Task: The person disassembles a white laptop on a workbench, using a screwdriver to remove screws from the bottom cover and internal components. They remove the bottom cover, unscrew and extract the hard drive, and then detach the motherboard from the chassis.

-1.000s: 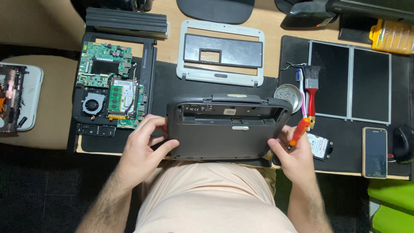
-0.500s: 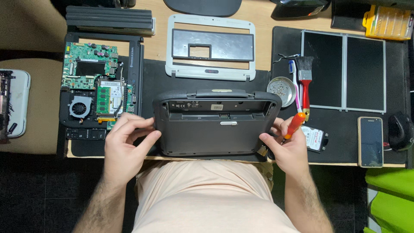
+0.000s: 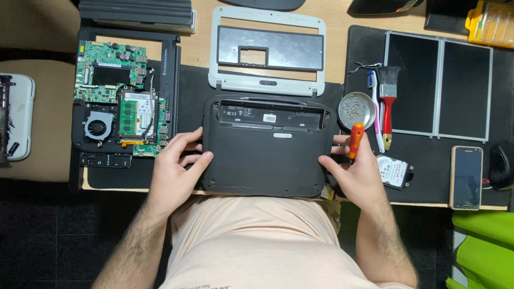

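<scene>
Gripping a dark grey laptop base point(image 3: 265, 147), underside up, my left hand point(image 3: 176, 166) is clasping its edge. My right hand point(image 3: 356, 171) is grasping an orange screwdriver point(image 3: 355, 139) beside it. Behind the base, a white bezel point(image 3: 267, 51) is lying on the wooden desk point(image 3: 198, 51).

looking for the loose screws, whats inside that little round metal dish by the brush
The round metal dish holds a scatter of small screws on its floor. The orange screwdriver handle in the right hand covers its near rim, so anything there is hidden.
</scene>
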